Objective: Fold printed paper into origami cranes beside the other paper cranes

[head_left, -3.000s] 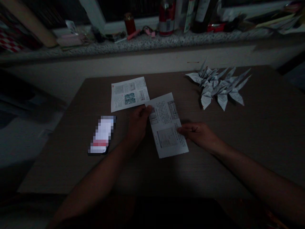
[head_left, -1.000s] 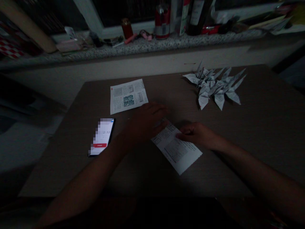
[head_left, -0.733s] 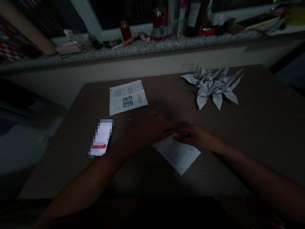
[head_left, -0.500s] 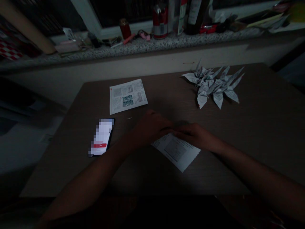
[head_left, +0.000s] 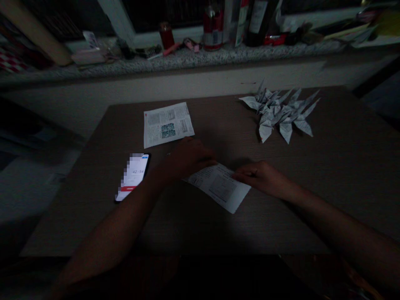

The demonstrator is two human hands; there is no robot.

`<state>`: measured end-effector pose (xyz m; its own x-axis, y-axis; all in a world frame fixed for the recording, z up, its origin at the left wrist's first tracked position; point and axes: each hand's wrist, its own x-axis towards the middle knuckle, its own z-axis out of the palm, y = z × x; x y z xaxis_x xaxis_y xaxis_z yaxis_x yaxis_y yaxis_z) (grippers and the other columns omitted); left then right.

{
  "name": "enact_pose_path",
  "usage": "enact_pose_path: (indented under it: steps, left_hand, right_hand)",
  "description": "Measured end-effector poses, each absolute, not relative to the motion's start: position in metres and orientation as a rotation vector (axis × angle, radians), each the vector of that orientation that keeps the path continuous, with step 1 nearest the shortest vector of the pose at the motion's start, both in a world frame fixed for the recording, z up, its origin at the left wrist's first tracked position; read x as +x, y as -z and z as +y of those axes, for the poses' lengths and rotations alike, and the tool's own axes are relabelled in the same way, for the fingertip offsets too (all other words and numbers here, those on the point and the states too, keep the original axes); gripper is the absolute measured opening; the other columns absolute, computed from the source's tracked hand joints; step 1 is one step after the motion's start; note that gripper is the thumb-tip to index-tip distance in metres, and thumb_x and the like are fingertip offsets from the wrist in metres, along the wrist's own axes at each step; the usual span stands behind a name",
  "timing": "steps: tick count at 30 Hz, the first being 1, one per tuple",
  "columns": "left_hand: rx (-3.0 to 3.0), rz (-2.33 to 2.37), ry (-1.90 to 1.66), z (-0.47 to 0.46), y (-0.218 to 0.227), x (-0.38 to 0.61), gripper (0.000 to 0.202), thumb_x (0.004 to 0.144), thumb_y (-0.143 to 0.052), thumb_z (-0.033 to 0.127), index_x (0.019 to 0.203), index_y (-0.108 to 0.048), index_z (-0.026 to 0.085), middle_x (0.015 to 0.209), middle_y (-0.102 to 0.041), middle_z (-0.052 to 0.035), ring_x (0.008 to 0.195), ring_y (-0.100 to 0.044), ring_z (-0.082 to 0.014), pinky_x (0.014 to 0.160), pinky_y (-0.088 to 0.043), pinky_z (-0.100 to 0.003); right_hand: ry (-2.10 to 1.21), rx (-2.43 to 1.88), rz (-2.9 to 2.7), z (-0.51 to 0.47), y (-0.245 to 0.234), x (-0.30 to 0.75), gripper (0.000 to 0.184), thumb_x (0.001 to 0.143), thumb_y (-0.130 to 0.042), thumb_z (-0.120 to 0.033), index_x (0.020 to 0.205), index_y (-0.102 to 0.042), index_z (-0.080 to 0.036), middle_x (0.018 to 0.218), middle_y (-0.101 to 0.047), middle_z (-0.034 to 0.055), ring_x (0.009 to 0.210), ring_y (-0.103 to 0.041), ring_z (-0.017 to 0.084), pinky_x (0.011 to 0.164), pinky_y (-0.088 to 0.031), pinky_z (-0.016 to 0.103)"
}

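My left hand (head_left: 187, 158) lies on the dark wood-grain table (head_left: 93, 216), its fingertips along the upper edge of a printed paper sheet (head_left: 220, 187). My right hand (head_left: 259, 175) rests on that sheet's right end, with the fingers over its upper edge. The sheet lies flat and slanted between my hands. A second printed sheet (head_left: 167, 125) lies beyond my left hand, not touching it. To its left and nearer me is a phone (head_left: 133, 177) with a lit, pixelated screen. A pile of several folded paper cranes (head_left: 278, 114) sits at the far right.
Past the table's far edge, a speckled stone sill (head_left: 187, 60) holds a red can (head_left: 213, 29), bottles (head_left: 259, 21), a small red jar (head_left: 166, 36) and assorted small items. The table's left and near edges drop into darkness.
The sheet has swung from lengthwise to nearly crosswise, now looks shorter, and has slid left. My hands, touching a moment ago, have moved apart along it.
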<state>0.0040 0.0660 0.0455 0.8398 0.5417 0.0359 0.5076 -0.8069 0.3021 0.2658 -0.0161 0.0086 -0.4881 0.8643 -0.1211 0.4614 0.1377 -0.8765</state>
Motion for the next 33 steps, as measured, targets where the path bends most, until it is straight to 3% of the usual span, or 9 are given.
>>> enact_pose_path:
  steps: [5,12,14,16,20,24,27,30,33]
  left_hand:
    - [2.686,0.796,-0.126,0.068,-0.038,-0.001,0.023,0.106,-0.055,0.038,0.108,-0.075,0.027,0.099,-0.077,0.0018,0.094,-0.066,-0.0222,0.095,-0.038,-0.041]
    - [2.845,0.948,-0.169,0.059,-0.019,0.011,0.027,0.108,-0.049,0.037,0.109,-0.072,0.022,0.110,-0.073,-0.0028,0.113,-0.063,-0.0249,0.116,-0.032,-0.050]
    - [2.920,1.092,-0.261,0.050,-0.015,0.016,0.026,0.107,-0.050,0.031,0.121,-0.069,0.020,0.127,-0.068,-0.0076,0.125,-0.058,-0.0284,0.121,-0.028,-0.054]
    - [2.935,1.180,-0.301,0.038,-0.010,0.021,0.033,0.106,-0.050,0.028,0.136,-0.062,0.020,0.144,-0.058,-0.0122,0.135,-0.051,-0.0315,0.117,-0.035,-0.050]
    - [2.839,1.147,-0.285,0.016,0.004,0.027,0.052,0.105,-0.054,0.040,0.150,-0.049,0.015,0.155,-0.049,-0.0161,0.140,-0.049,-0.0318,0.116,-0.042,-0.046]
    - [2.796,1.097,-0.239,0.009,0.020,0.025,0.057,0.109,-0.044,0.043,0.157,-0.041,0.014,0.164,-0.040,-0.0148,0.150,-0.041,-0.0308,0.126,-0.031,-0.046]
    - [2.802,1.024,-0.247,0.013,0.027,0.019,0.057,0.111,-0.036,0.042,0.161,-0.033,0.014,0.168,-0.035,-0.0137,0.157,-0.030,-0.0265,0.131,-0.022,-0.047]
    - [2.805,0.939,-0.198,0.021,0.027,0.013,0.060,0.110,-0.037,0.042,0.162,-0.029,0.013,0.169,-0.032,-0.0132,0.159,-0.027,-0.0255,0.131,-0.020,-0.047]
    - [2.824,0.921,-0.163,0.029,0.023,0.007,0.060,0.107,-0.044,0.041,0.162,-0.033,0.018,0.170,-0.031,-0.0110,0.161,-0.019,-0.0290,0.131,-0.017,-0.052]
  right_hand:
    - [-1.272,-1.288,-1.991,-0.020,0.000,0.270,0.035,0.099,-0.059,-0.050,0.094,-0.077,-0.021,0.086,-0.077,0.0033,0.077,-0.070,0.020,0.067,-0.049,0.031]
    - [-0.906,-1.410,-2.146,-0.017,0.004,0.267,0.027,0.101,-0.057,-0.039,0.093,-0.076,-0.021,0.077,-0.075,0.0027,0.060,-0.065,0.017,0.057,-0.042,0.030]
    - [-0.781,-1.450,-2.157,-0.016,0.005,0.268,0.025,0.100,-0.058,-0.035,0.092,-0.076,-0.021,0.077,-0.076,0.0038,0.060,-0.066,0.017,0.057,-0.042,0.030]
    - [-0.696,-1.479,-2.140,-0.014,0.007,0.269,0.023,0.100,-0.058,-0.033,0.090,-0.076,-0.021,0.079,-0.077,0.0048,0.061,-0.068,0.018,0.058,-0.043,0.030]
    - [-0.633,-1.488,-2.106,-0.014,0.010,0.271,0.018,0.099,-0.061,-0.031,0.090,-0.074,-0.021,0.085,-0.078,0.0053,0.068,-0.072,0.020,0.063,-0.049,0.031]
    - [-0.533,-1.450,-2.155,-0.015,0.011,0.272,0.014,0.099,-0.064,-0.031,0.103,-0.073,-0.021,0.099,-0.078,0.0084,0.082,-0.074,0.024,0.073,-0.056,0.035]
    - [-0.359,-1.357,-2.264,-0.012,0.012,0.274,0.028,0.100,-0.062,-0.035,0.122,-0.069,-0.018,0.114,-0.074,0.0146,0.100,-0.072,0.030,0.087,-0.059,0.044]
    - [-0.309,-1.157,-2.404,-0.006,0.016,0.277,0.039,0.103,-0.057,-0.031,0.139,-0.063,-0.020,0.137,-0.067,0.0165,0.128,-0.063,0.033,0.107,-0.053,0.052]
    - [-0.374,-1.010,-2.484,-0.003,0.022,0.282,0.042,0.104,-0.054,-0.029,0.145,-0.059,-0.022,0.146,-0.064,0.0147,0.137,-0.058,0.032,0.115,-0.048,0.055]
